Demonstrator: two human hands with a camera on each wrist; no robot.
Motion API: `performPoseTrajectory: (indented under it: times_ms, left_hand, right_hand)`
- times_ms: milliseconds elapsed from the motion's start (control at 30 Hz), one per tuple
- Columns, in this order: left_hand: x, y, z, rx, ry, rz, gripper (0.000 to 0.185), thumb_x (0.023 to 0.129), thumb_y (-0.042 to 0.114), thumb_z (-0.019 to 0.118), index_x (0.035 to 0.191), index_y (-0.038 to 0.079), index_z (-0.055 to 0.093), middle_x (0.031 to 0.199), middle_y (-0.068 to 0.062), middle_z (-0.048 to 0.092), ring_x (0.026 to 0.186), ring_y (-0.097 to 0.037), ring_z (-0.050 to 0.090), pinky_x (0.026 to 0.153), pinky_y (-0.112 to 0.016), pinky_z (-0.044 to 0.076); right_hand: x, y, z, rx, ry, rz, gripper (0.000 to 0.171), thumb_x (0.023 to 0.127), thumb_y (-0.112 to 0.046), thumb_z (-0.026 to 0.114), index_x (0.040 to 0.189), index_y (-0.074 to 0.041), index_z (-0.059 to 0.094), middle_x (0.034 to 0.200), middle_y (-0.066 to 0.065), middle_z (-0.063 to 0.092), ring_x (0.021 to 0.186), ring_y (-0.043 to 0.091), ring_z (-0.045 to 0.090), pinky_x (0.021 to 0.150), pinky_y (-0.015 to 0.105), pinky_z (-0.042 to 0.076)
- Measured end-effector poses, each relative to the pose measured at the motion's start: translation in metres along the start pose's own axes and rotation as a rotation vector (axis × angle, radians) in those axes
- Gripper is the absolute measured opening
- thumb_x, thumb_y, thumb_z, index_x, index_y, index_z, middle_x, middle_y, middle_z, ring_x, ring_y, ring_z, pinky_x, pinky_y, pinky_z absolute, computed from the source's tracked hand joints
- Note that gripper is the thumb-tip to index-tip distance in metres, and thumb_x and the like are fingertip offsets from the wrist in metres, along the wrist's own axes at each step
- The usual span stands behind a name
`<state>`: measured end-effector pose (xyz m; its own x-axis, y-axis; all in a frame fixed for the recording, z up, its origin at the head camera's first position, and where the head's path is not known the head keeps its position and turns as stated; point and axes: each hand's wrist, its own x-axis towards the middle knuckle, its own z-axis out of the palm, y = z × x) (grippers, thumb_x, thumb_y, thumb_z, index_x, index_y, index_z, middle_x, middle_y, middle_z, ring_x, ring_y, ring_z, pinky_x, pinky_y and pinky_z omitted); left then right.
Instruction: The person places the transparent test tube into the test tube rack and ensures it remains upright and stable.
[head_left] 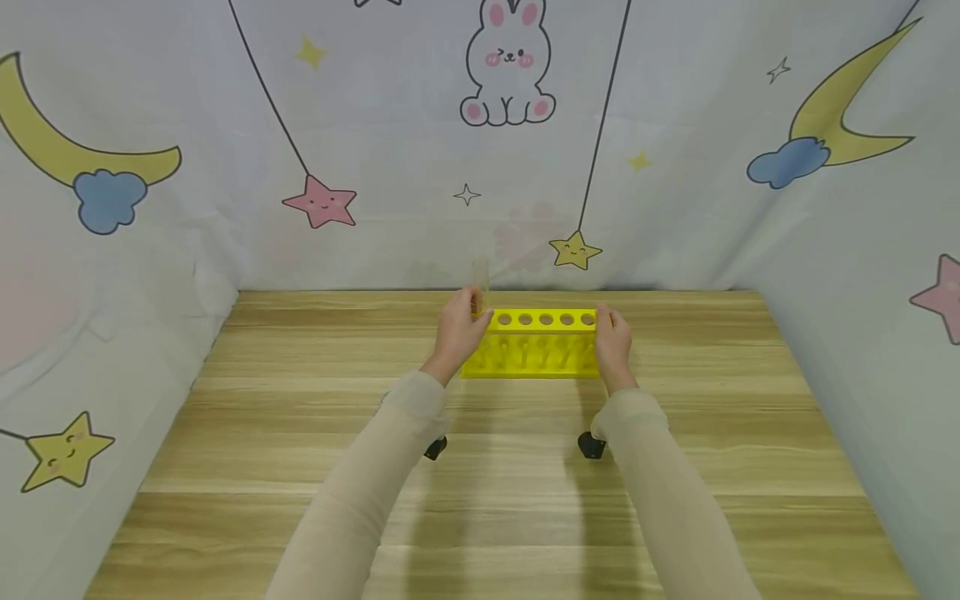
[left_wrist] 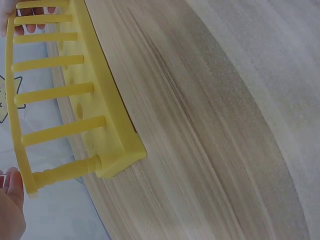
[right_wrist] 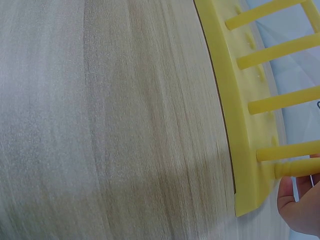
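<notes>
Rack: I saw the yellow rack (head_left: pixel 536 350) far back on the table (head_left: pixel 300 467).
Left grip (head_left: pixel 459 327): clasping a clear tube (head_left: pixel 480 279) above the rack's left end.
Right grip (head_left: pixel 612 340): steadying the rack's right end.
Progress: visible holes empty; tube not seated.

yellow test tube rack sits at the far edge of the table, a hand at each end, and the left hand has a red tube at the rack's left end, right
Not quite: the tube at the left hand is clear, not red, as the head view shows. The rest holds: the yellow rack sits far back, right hand at its other end.

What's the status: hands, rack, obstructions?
Left hand grips clear tube at yellow rack left end. Right hand holds right end. Rack on wooden table; nothing in the way.
</notes>
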<state>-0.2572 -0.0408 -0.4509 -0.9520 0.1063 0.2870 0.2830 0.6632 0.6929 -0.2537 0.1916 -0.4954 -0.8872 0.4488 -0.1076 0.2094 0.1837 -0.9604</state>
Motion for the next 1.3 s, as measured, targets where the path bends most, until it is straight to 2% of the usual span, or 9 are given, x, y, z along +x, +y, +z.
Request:
performPoseTrajectory:
  times_ms: [267,533,667,800,1000,1300]
  left_hand:
    - [-0.0003,-0.0003,0.0002,0.014,-0.001,-0.012,0.021,0.082,0.013,0.061,0.085,0.004,0.043,0.079,-0.007,0.048,0.078,-0.020,0.051,0.066,-0.027,0.048]
    - [0.0001,-0.0028,0.0026,0.042,-0.006,-0.023,0.021,0.082,0.014,0.061,0.084,0.006,0.042,0.076,-0.006,0.044,0.067,-0.017,0.042,0.058,-0.025,0.038]
    - [0.0001,-0.0028,0.0031,0.051,-0.002,-0.017,0.021,0.082,0.013,0.062,0.085,0.006,0.042,0.075,-0.005,0.044,0.066,-0.017,0.041,0.057,-0.024,0.036]
    - [0.0004,-0.0023,0.0029,0.050,-0.009,-0.020,0.021,0.082,0.014,0.062,0.086,0.006,0.043,0.076,-0.006,0.044,0.066,-0.017,0.041,0.058,-0.024,0.036]
    - [0.0003,-0.0015,0.0017,0.037,-0.031,-0.039,0.021,0.083,0.015,0.061,0.089,0.006,0.044,0.078,-0.006,0.046,0.068,-0.017,0.043,0.060,-0.025,0.038]
    - [0.0005,-0.0004,0.0012,-0.010,-0.047,-0.095,0.023,0.082,0.018,0.061,0.088,0.006,0.043,0.082,-0.007,0.047,0.076,-0.019,0.047,0.067,-0.028,0.044]
  right_hand:
    - [-0.0010,0.0005,0.0001,-0.002,-0.008,0.010,0.037,0.091,-0.045,0.037,0.077,-0.012,0.046,0.061,-0.002,0.030,0.051,0.008,0.027,0.048,0.020,0.026]
    - [-0.0028,-0.0013,-0.0005,0.006,-0.025,0.013,0.037,0.092,-0.042,0.036,0.084,-0.008,0.049,0.062,-0.002,0.031,0.049,0.008,0.026,0.047,0.019,0.026]
    - [-0.0023,-0.0014,-0.0005,0.004,-0.028,0.017,0.038,0.093,-0.040,0.036,0.090,-0.006,0.052,0.065,0.000,0.033,0.052,0.009,0.027,0.049,0.020,0.027]
    - [-0.0016,-0.0014,-0.0007,-0.003,-0.039,0.021,0.043,0.093,-0.042,0.035,0.097,-0.003,0.053,0.069,0.000,0.036,0.054,0.009,0.028,0.051,0.020,0.028]
    - [-0.0017,-0.0015,-0.0013,-0.006,-0.045,0.020,0.044,0.092,-0.042,0.035,0.099,-0.003,0.053,0.073,-0.001,0.042,0.054,0.009,0.028,0.050,0.020,0.028]
    - [-0.0020,-0.0021,-0.0017,-0.004,-0.048,0.016,0.043,0.093,-0.039,0.035,0.103,-0.002,0.053,0.076,0.000,0.041,0.060,0.012,0.030,0.054,0.022,0.029]
